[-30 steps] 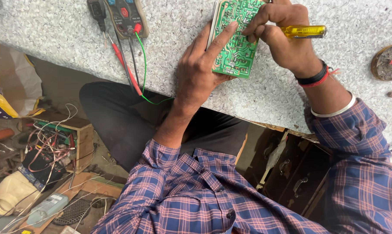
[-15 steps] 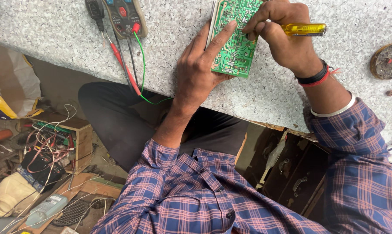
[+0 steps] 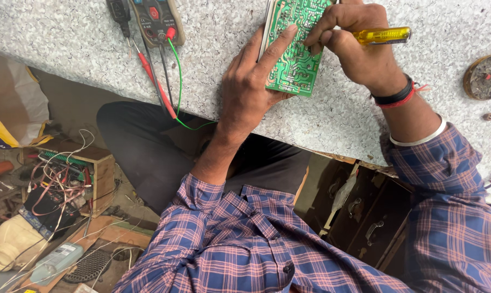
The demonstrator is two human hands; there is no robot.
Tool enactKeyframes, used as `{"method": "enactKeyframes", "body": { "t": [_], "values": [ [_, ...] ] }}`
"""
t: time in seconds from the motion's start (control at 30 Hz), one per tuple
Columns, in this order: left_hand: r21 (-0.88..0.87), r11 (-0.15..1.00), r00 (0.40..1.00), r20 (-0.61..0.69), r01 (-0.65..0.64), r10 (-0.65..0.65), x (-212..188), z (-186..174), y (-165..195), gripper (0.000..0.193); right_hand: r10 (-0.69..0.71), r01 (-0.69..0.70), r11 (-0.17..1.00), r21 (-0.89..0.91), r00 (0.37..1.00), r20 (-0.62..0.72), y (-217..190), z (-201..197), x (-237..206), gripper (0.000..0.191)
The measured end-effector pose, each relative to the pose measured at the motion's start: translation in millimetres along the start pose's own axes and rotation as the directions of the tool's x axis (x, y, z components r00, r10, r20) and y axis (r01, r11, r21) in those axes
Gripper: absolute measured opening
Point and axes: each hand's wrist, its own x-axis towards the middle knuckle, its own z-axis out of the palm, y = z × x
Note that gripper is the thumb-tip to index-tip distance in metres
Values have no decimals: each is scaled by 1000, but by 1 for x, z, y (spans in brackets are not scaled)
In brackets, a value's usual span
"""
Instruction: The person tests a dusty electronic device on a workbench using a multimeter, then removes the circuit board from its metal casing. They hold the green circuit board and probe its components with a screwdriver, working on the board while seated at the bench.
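Note:
A green circuit board point(image 3: 297, 51) lies solder side up on the speckled grey bench top point(image 3: 66, 43). My left hand point(image 3: 251, 87) presses it down, index finger stretched across the board. My right hand point(image 3: 359, 46) grips a screwdriver with a clear yellow handle point(image 3: 381, 36); its tip end is hidden behind my fingers over the board's upper right part. On my right wrist sit a black band and a red thread.
A multimeter point(image 3: 156, 19) with red, black and green leads point(image 3: 167, 81) lies at the bench's upper left. A round tin point(image 3: 487, 76) sits at the right edge. Below the bench are dark drawers point(image 3: 365, 222). On the floor at left lie a wired electronics box point(image 3: 66, 173) and clutter.
My hands and the board have barely moved; the right hand's fingers have shifted slightly on the screwdriver over the board.

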Motion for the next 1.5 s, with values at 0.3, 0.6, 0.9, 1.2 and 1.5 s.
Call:
{"method": "enactKeyframes", "body": {
  "t": [0.3,0.6,0.9,1.2,1.5],
  "values": [
    [4,1000,1000,9,0,0,0,0,2,106,7,-6,1000,15,999,-40,1,3,-1,23],
    [33,999,1000,19,1,-2,0,-2,3,105,19,-19,1000,-7,1000,-24,-8,6,0,22],
    [43,999,1000,24,-12,11,1,-3,4,107,28,-28,1000,4,998,-61,-20,6,8,21],
    [31,999,999,33,-17,16,2,-5,4,105,-22,23,998,64,1000,-16,-18,5,7,20],
    [15,1000,1000,23,-16,16,6,-8,8,101,33,-34,999,-8,996,-77,-14,6,6,23]
  ]
}}
